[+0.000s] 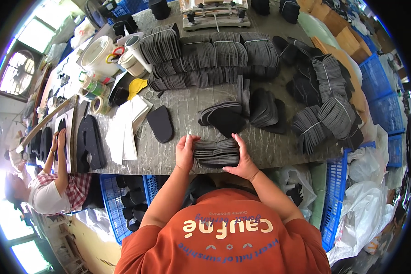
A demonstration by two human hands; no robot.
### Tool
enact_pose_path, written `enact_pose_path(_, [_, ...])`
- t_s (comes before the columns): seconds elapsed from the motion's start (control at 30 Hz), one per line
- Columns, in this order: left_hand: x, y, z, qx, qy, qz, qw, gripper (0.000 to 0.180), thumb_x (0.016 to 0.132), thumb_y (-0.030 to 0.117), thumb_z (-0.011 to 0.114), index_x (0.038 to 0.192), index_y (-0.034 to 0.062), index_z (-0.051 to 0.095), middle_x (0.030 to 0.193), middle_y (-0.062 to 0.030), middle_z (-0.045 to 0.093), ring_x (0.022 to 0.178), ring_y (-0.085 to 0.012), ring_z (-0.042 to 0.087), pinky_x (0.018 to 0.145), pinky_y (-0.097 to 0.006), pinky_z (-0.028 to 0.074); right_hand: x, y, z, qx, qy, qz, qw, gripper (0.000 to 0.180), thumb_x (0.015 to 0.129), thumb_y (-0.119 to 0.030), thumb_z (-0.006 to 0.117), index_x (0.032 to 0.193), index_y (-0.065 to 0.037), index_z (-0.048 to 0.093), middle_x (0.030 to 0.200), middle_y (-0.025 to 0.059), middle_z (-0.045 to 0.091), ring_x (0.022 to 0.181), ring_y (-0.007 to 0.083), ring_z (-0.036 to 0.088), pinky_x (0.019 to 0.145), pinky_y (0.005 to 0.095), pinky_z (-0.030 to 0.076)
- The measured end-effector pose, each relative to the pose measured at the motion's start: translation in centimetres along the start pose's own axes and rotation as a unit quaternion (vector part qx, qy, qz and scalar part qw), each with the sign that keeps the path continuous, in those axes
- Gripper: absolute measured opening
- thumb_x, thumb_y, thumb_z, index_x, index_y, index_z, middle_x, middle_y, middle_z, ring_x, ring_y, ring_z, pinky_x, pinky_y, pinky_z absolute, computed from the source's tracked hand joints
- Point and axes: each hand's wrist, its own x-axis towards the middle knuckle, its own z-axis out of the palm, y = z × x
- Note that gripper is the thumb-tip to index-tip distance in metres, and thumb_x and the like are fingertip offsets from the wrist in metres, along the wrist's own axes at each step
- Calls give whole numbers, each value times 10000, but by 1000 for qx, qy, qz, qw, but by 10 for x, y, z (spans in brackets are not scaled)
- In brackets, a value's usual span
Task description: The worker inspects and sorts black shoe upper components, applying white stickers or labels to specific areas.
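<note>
- A stack of dark insoles (217, 153) is held at the near edge of the grey worktop (278, 146).
- It is clasped from both ends: the left hand (185, 152) and right hand (243, 160) are closed against it.
- Beyond the stack, a loose pile of insoles (223, 116) is seen; a single black sole (160, 123) lies to its left.

Left hand (184, 153) and right hand (243, 160) — pressed to either end of a small stack of dark insoles (217, 153) at the near edge of a grey table (269, 146). One loose insole (160, 123) left of it. Banded insole bundles (205, 57) at the far side — more at right. Tape rolls (100, 104) far left. Blue crates (116, 205) below. Another person (55, 182) works at left.
</note>
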Motion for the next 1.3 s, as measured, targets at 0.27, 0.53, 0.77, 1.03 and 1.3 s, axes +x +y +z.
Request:
enact_pose_path(0.27, [-10, 8, 9, 324, -76, 143, 932, 348, 903, 270, 558, 1137, 11, 570, 1089, -93, 603, 1039, -180, 544, 914, -310, 413, -4, -11, 1, -29, 29, -83, 996, 902, 626, -55, 788, 1387, -175, 320, 1459, 219, 207, 1329, 391, 282, 1060, 427, 318])
enact_pose_path(0.53, [3, 13, 16, 373, -140, 234, 887, 519, 859, 430, 607, 1152, 4, 561, 1050, -161, 582, 986, -297, 557, 905, -360, 426, -19, -10, 9, -111, 145, -45, 982, 687, 625, 25, 762, 1199, -65, 394, 1248, 213, 381, 1137, 388, 439, 970, 418, 391])
enact_pose_path(0.77, [-2, 27, 21, 528, -130, 190, 817, 650, 746, 360, 731, 1261, 45, 491, 1128, -202, 522, 1002, -373, 517, 914, -400, 433, -30, -8, 10, -116, 163, -8, 980, 608, 622, 44, 741, 1136, -75, 440, 1090, 191, 435, 997, 360, 486, 862, 407, 425])
enact_pose_path(1.03, [-1, 35, 18, 510, -238, 263, 784, 680, 696, 128, 762, 1312, 77, 481, 1130, -161, 525, 1039, -342, 508, 923, -401, 412, -18, -9, 4, -12, 40, -44, 998, 365, 610, 91, 660, 873, -103, 497, 1326, 220, 330, 1255, 429, 358, 1022, 424, 340])
enact_pose_path(1.3, [-11, 46, 14, 402, -244, 166, 867, 590, 762, 122, 668, 1318, 72, 478, 1173, -154, 507, 1108, -307, 490, 978, -374, 374, 6, -3, -12, -23, 16, -22, 999, 404, 565, 38, 714, 864, -124, 496, 1464, 257, 174, 1331, 466, 248, 1051, 429, 303])
